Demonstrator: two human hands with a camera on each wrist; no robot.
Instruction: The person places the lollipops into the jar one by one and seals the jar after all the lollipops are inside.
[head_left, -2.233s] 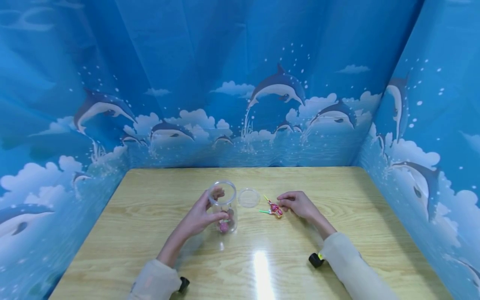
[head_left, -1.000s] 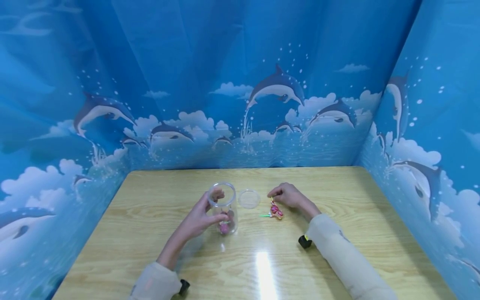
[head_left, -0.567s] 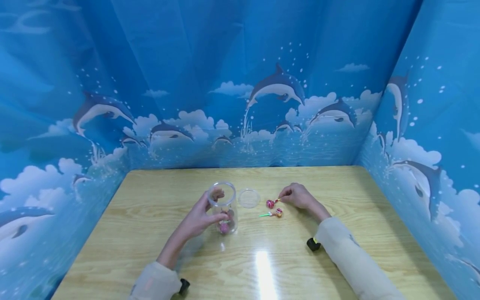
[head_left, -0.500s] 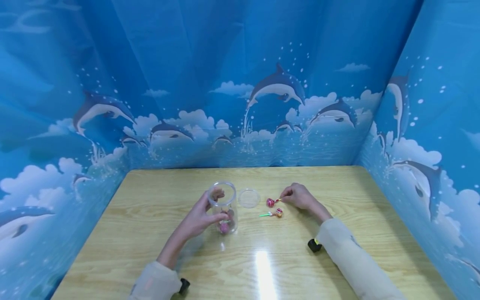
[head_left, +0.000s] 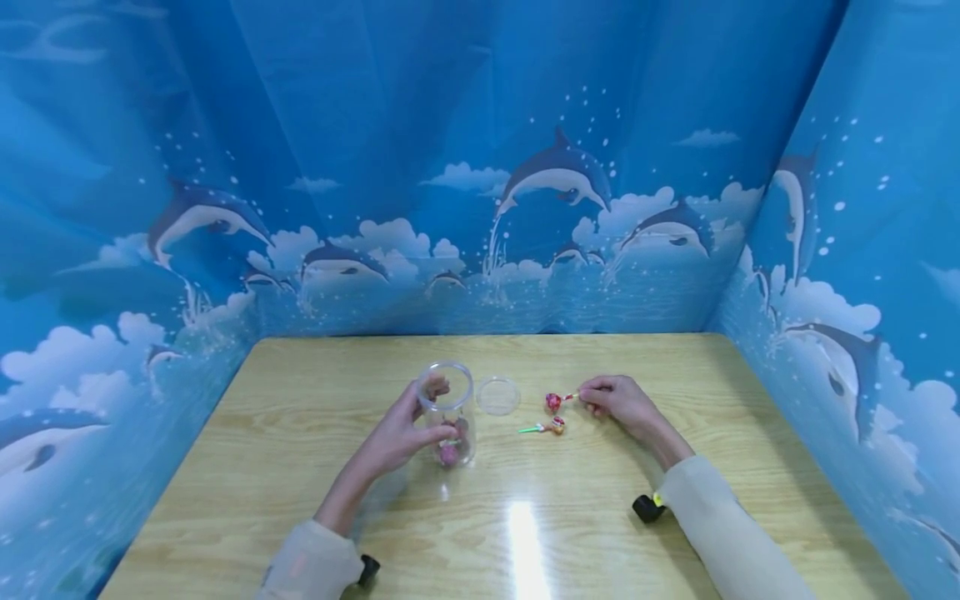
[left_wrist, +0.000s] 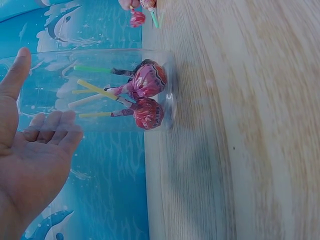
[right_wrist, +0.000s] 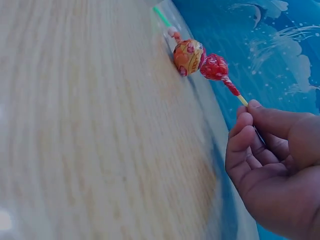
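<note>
My left hand [head_left: 401, 429] is wrapped around a clear plastic jar [head_left: 467, 408], thumb on the near side and fingers behind. The jar stands upright without its lid. Inside it, in the left wrist view, lie several wrapped lollipops [left_wrist: 148, 112] with their heads at the bottom and sticks pointing to the mouth. My right hand [head_left: 618, 402] pinches the yellow stick of a red-wrapped lollipop [right_wrist: 215, 67] between thumb and forefinger, its head pointing left. An orange-wrapped lollipop with a green stick [head_left: 557, 426] lies on the table just in front of it.
A round clear lid [head_left: 498, 396] lies on the wooden table [head_left: 315, 375] between the jar and the lollipops. Blue dolphin-print curtains [head_left: 420, 108] enclose the table at the back and sides.
My right hand took the red lollipop by its stick, drew it away from the orange one, turned it, and has moved right with it. The left hand and jar stay put.
</note>
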